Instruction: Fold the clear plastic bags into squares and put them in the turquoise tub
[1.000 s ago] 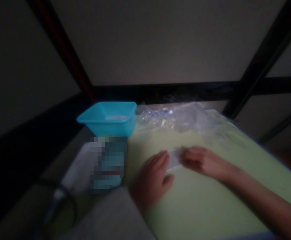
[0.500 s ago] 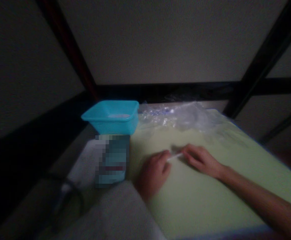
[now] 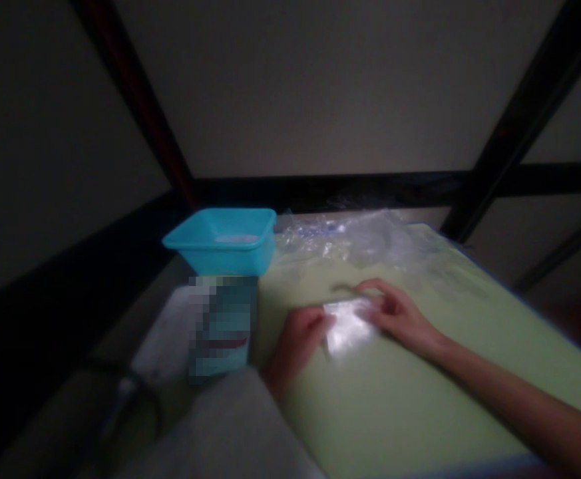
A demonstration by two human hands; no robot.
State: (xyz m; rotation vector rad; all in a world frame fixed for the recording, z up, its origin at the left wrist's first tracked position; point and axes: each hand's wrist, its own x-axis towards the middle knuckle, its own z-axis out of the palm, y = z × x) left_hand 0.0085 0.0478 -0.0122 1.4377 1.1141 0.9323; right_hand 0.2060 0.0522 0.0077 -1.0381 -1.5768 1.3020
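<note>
Between my two hands is a small shiny, clear plastic bag (image 3: 349, 330), its flat face catching the light. My left hand (image 3: 304, 332) pinches the bag's upper left side, with the thumb on the near face. At the upper right, my right hand (image 3: 392, 307) grips it between thumb and fingers, the index finger stretched out above the edge. Motion smears the fingertips and the bag, so I cannot tell whether anything is inside it. Both hands are just over a yellow-green tabletop (image 3: 370, 406).
A turquoise plastic basin (image 3: 220, 256) with something pale inside stands at the back left. A pixelated box-like item (image 3: 225, 332) lies in front of it, beside white material (image 3: 168, 326). Crumpled clear plastic (image 3: 370, 236) covers the back. Grey cloth (image 3: 230, 432) is in the foreground.
The thing between my hands showed as a thin white edge and now faces me as a broad shiny sheet. My right index finger has lifted and straightened. The view has tilted slightly up.
</note>
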